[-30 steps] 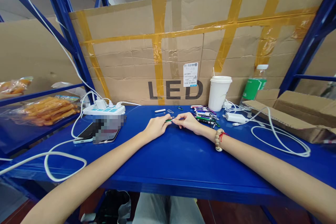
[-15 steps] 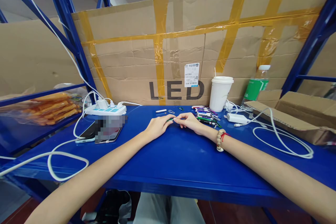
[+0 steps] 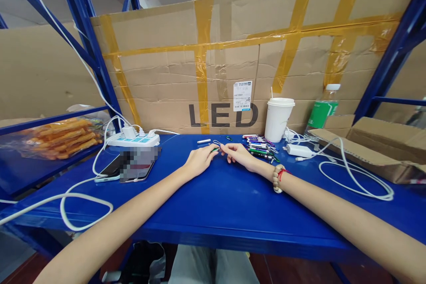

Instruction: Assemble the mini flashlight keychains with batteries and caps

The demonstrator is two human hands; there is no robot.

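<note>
My left hand (image 3: 200, 159) rests on the blue table with thumb and fingers closed on a small green piece (image 3: 214, 150); its kind is mostly hidden. My right hand (image 3: 238, 155) wears a bead bracelet (image 3: 277, 179). Its thumb and forefinger are pinched at the right end of a thin pale loop (image 3: 216, 142), just beyond the left fingertips. A short silver tube (image 3: 203, 141) lies behind my left hand. Another small green piece (image 3: 229, 138) lies behind the right. Several metallic coloured pens (image 3: 259, 144) are heaped beside my right wrist.
A white lidded cup (image 3: 279, 120) with a straw and a green-labelled bottle (image 3: 322, 108) stand at the back right. White cables (image 3: 362, 191) and an open cardboard box (image 3: 366, 146) lie at right. Phones (image 3: 140, 166) and a power strip (image 3: 135, 140) lie at left.
My right fingertips have moved away from the left ones, slightly back to the end of the pale loop. My left hand stays in place with the green piece.
</note>
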